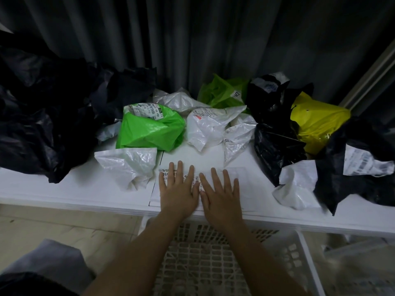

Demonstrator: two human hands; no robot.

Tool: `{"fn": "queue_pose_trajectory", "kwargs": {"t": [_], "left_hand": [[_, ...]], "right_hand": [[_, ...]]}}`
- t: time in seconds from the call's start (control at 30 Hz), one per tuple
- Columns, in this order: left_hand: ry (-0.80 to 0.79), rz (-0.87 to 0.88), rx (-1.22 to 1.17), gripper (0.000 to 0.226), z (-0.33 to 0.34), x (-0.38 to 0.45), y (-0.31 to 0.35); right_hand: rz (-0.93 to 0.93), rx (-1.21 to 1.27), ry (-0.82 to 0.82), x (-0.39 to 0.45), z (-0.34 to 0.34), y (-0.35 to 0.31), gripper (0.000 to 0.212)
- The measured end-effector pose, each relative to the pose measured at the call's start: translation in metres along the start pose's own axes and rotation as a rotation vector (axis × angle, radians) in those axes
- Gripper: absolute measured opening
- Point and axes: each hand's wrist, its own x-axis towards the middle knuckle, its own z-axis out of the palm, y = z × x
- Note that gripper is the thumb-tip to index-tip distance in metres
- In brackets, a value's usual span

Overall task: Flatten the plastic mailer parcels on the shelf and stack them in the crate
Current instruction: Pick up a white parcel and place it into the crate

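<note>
Crate point(213, 253) below, hands point(179, 189) flat — mailer point(239, 178) crosswise

We saw a white shelf point(53, 189) carrying crumpled mailers: a bright green mailer point(149, 129) with a white printed label, a lime green mailer point(218, 92), a yellow mailer point(318, 122), several white mailers point(128, 165), and glossy black mailers point(42, 107), one bearing a white barcode label point(363, 161). The flat white mailer point(241, 178) carried black print. The crate point(203, 253) below was white lattice. Grey curtains point(192, 39) hung behind.
</note>
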Motion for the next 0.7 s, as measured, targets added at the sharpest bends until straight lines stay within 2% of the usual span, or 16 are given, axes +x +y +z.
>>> {"fn": "queue_pose_trajectory", "kwargs": {"t": [0.13,0.27,0.43,0.53,0.63,0.7], "left_hand": [[-0.037,-0.008,0.006,0.066,0.001,0.001,0.000],[-0.050,-0.007,0.029,0.071,0.001,0.000,0.000],[-0.130,0.029,0.003,0.053,-0.005,0.002,-0.003],[-0.197,0.050,-0.023,0.050,-0.012,0.003,-0.005],[-0.229,0.054,-0.021,0.050,-0.015,0.004,-0.005],[-0.231,0.048,-0.016,0.050,-0.015,0.004,-0.004]], "right_hand": [[0.015,-0.003,-0.007,0.001,0.003,0.000,0.049],[0.033,0.024,-0.044,0.000,0.003,0.000,0.053],[0.025,0.017,-0.134,0.003,-0.005,0.000,0.058],[-0.005,0.055,-0.212,0.005,-0.014,0.002,0.069],[-0.009,0.179,-0.281,0.010,-0.027,0.007,0.053],[0.033,0.371,-0.222,0.010,-0.036,0.014,0.048]]}}
